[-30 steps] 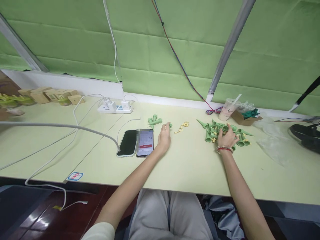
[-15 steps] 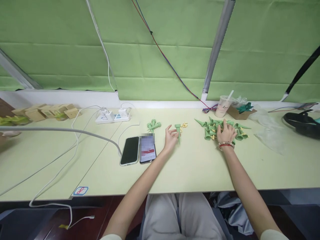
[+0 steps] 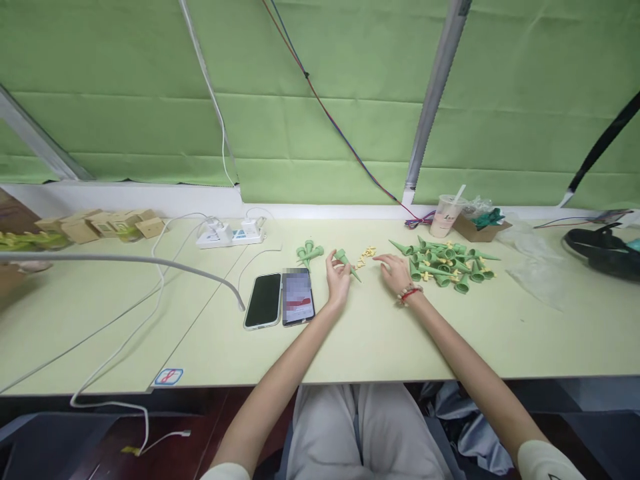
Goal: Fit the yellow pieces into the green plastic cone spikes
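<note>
My left hand (image 3: 339, 280) is closed around a green cone-shaped piece (image 3: 342, 257), whose wide end points up and whose thin tip slants down to the right. Just right of it lies a small group of yellow pieces (image 3: 367, 255). Beside those, my right hand (image 3: 395, 272) hovers or rests with its index finger stretched left and nothing visible in it. Farther right spreads a heap of green cones (image 3: 445, 260) with yellow bits among them. Several more green cones (image 3: 309, 252) lie together behind my left hand.
Two phones, a dark one (image 3: 263, 301) and a lit one (image 3: 299, 300), lie left of my left arm. Behind are a power strip (image 3: 231, 235), a drink cup (image 3: 445, 217) and a cardboard box (image 3: 477, 230). A plastic bag (image 3: 535, 273) lies right; grey cable (image 3: 150, 261) crosses the left.
My right hand has left the heap of cones and moved left to the small yellow pieces. The cone in my left hand has tilted from upright to slanted.
</note>
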`<action>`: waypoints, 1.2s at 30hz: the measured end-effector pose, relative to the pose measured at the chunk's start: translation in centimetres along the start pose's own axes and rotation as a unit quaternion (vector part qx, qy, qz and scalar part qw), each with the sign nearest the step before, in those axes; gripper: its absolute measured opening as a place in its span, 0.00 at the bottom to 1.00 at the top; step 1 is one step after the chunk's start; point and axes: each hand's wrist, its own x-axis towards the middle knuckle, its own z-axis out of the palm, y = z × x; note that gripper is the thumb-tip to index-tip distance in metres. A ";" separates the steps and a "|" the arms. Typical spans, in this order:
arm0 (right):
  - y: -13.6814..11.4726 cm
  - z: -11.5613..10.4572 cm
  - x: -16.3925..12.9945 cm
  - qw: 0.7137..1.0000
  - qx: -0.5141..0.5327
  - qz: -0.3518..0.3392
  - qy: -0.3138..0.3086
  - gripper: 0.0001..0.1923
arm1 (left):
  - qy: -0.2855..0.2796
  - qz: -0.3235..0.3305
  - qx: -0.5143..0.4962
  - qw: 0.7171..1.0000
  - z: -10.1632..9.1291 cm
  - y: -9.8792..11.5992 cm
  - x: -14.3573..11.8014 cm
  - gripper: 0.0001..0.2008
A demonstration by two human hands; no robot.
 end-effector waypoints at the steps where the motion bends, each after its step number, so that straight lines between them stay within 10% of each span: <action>1: -0.3 0.6 0.5 0.999 0.002 -0.007 -0.036 0.19 | -0.009 -0.023 -0.021 0.999 0.1 -0.2 -0.1 0.24; 12: 0.0 2.8 4.4 0.979 -0.075 -0.093 -0.168 0.13 | -0.159 -0.241 -0.192 0.938 0.1 -0.4 0.2 0.04; 25: 0.9 1.8 1.7 0.998 0.054 0.035 0.027 0.16 | -0.237 -0.237 -0.113 0.935 0.0 -1.3 -0.4 0.17; 29: 0.2 0.3 1.3 0.958 0.231 0.107 0.132 0.16 | -0.252 -0.233 -0.092 0.935 0.2 -1.4 -0.2 0.17; 36: -0.9 -1.4 0.1 0.896 0.379 0.189 0.133 0.19 | -0.266 -0.268 -0.143 0.915 -0.3 -1.2 0.7 0.15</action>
